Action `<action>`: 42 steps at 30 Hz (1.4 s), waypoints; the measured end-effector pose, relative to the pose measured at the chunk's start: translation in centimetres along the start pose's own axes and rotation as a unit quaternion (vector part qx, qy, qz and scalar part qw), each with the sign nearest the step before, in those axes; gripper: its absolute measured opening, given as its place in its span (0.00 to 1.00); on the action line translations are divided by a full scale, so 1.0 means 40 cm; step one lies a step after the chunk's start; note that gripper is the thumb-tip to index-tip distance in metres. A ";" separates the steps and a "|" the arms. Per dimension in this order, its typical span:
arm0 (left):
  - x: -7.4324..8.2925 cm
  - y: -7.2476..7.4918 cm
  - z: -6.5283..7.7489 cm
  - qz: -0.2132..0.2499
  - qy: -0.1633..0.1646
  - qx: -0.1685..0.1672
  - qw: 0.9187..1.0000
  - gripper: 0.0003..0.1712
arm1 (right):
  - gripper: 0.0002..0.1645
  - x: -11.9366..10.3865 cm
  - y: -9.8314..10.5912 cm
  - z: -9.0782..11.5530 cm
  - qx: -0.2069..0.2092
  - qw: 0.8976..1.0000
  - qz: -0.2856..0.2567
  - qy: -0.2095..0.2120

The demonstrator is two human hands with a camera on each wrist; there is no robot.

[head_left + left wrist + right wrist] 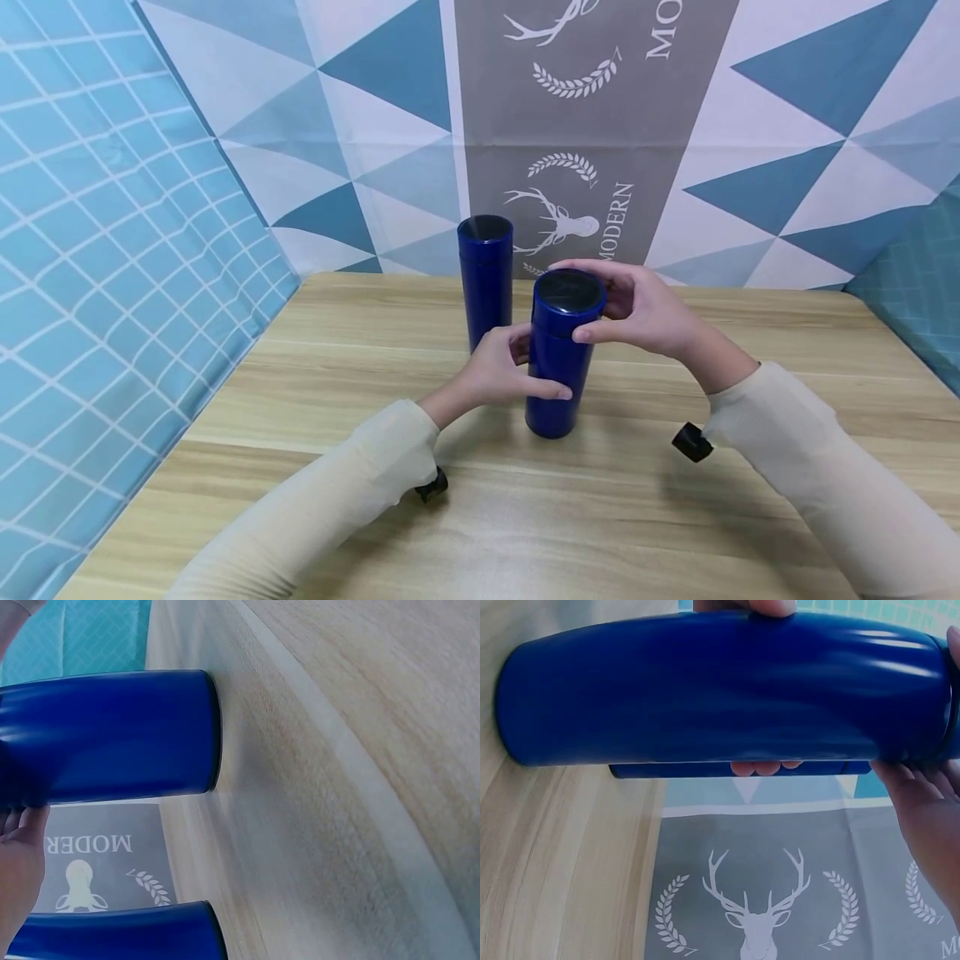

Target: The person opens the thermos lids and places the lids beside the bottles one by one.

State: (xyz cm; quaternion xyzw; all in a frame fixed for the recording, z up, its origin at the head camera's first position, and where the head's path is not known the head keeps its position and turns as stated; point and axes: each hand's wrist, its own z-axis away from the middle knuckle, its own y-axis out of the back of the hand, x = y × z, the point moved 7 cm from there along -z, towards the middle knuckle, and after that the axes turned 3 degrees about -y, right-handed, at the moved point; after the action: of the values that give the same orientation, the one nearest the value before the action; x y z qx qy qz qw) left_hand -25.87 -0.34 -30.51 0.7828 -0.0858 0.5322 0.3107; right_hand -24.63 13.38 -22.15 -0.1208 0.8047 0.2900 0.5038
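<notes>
A blue thermos flask [551, 358] with a dark top stands upright on the wooden table, between the two hands. Low on its body, my left hand [497, 371] holds it from the left, thumb across the front. My right hand [654, 315] grips the lid [570, 293] from the right, with the thumb in front and fingers behind. The left wrist view shows the base of this flask [127, 735] right at the tabletop. A second blue flask [486, 279] stands just behind and to the left, its lower part hidden by the left hand.
The wooden table [315, 367] runs back to a wall covering [390, 158] with triangles and deer prints. Blue gridded cloth [90, 250] hangs along the left edge, and teal cloth [918, 283] is at the right. Each wrist carries a small black device [692, 442].
</notes>
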 end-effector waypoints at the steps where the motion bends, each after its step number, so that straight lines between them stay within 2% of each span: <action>1: 0.001 0.000 0.000 -0.002 0.000 0.000 1.000 0.35 | 0.39 0.001 0.000 -0.001 -0.006 1.000 -0.005 0.002; 12: 0.002 -0.005 -0.003 -0.004 -0.002 -0.007 1.000 0.35 | 0.40 0.012 0.007 -0.009 -0.069 0.997 -0.037 0.017; 18: 0.004 -0.014 -0.008 0.006 -0.009 -0.006 1.000 0.36 | 0.40 0.019 0.017 -0.011 -0.111 0.991 -0.070 0.030; 23: -0.001 -0.015 -0.004 0.012 0.000 -0.002 1.000 0.36 | 0.40 0.025 0.011 -0.016 -0.141 0.985 -0.092 0.031; 28: 0.006 -0.012 -0.007 0.007 -0.006 0.003 1.000 0.35 | 0.44 0.007 0.015 -0.018 -0.152 0.984 -0.084 0.047; 31: 0.013 -0.011 -0.011 0.007 -0.010 0.002 1.000 0.35 | 0.49 -0.010 0.015 -0.013 -0.149 0.985 -0.070 0.042; 34: 0.015 -0.009 -0.013 0.006 -0.010 0.000 1.000 0.35 | 0.52 -0.027 0.014 -0.003 -0.114 0.991 -0.050 0.040; 38: 0.008 -0.007 -0.010 0.006 -0.005 0.003 1.000 0.36 | 0.49 -0.047 0.012 0.018 0.005 1.000 -0.008 0.008; 40: 0.003 -0.006 -0.005 0.005 -0.001 0.004 1.000 0.36 | 0.47 -0.052 0.004 0.032 0.073 0.997 0.017 -0.030; 42: 0.000 -0.004 -0.001 0.002 0.002 0.005 1.000 0.36 | 0.45 -0.056 -0.008 0.046 0.123 0.989 0.048 -0.066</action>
State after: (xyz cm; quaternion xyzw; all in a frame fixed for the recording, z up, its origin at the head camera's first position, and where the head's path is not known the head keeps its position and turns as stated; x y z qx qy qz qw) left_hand -25.83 -0.20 -30.57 0.7834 -0.0842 0.5347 0.3053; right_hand -22.09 13.99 -20.86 0.0002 0.8038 0.2202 0.5526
